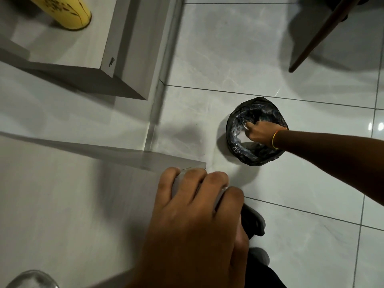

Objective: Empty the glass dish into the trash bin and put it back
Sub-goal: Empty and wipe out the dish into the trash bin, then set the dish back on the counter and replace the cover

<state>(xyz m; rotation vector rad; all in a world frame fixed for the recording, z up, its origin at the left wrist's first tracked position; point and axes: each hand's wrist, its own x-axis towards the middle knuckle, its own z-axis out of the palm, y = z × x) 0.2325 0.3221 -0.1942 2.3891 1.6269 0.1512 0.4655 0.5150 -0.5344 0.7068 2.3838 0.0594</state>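
Apparently right hand (260,132) inside trash bin (234,123)

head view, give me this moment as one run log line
right hand: over trash bin, grip unclear | left hand: on table corner, holding clear item, likely glass dish | stage: at bin
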